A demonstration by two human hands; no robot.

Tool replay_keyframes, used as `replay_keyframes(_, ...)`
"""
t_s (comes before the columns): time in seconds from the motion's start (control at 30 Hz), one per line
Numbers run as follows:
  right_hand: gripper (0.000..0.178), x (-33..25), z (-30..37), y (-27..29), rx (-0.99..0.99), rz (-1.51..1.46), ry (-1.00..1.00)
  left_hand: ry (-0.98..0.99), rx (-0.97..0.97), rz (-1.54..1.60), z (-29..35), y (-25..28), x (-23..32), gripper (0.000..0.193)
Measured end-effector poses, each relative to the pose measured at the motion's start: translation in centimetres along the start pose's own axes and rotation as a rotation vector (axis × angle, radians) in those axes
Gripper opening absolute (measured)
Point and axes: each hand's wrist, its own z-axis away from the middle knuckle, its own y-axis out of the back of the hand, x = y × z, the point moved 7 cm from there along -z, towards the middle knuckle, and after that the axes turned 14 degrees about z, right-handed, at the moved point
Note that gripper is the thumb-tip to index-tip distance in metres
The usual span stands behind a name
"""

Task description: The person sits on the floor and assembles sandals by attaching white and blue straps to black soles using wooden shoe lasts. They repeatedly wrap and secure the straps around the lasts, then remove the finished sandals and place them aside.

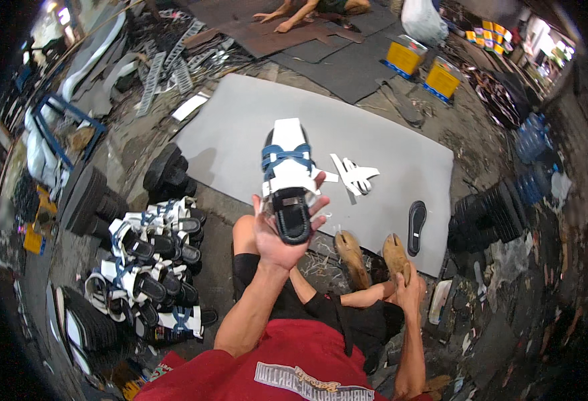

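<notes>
A sandal (292,217) with a black footbed and white and blue straps rests in my left hand (274,242). The palm faces up beneath it, and the fingers curl up along its side. Lower right, my right hand (411,289) is closed around the heel end of a brown shoe last (395,256). A second shoe last (353,259) lies just left of that one, near my legs. On the grey sheet (234,134) ahead of me are a small bundle of white straps (359,178) and, farther right, a single black sole (415,228).
Left of me sits a heap of strapped sandals (150,250), with stacked black soles (88,200) beside it. More dark soles (491,217) stand right of the sheet. Yellow tins (443,78) are at the back right. Another person's hands (284,25) press on brown sheeting at the top.
</notes>
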Motion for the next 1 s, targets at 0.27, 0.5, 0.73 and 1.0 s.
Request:
replay_keyframes(0.27, 0.046, 5.8, -0.7, -3.6, -0.019, 0.301, 0.048, -0.237, 0.143, -0.569, 3.1, -0.6, 2.8, 0.08)
replay_keyframes(0.5, 0.057, 11.1, 5.8, -0.5, 0.311, 0.003, -0.056, -0.415, 0.693, -0.794, 17.1, 3.8, 12.0, 0.042)
replay_keyframes(0.73, 0.059, 12.5, 7.8, -4.2, 0.147, -0.058, -0.377, -0.918, 0.605, -1.055, 23.8, -10.9, 20.2, 0.046)
replay_keyframes(1.0, 0.062, 18.5, 7.4, -8.2, 0.056, -0.527, -0.635, -1.04, 0.227, -0.335, 24.6, -11.5, 23.2, 0.096)
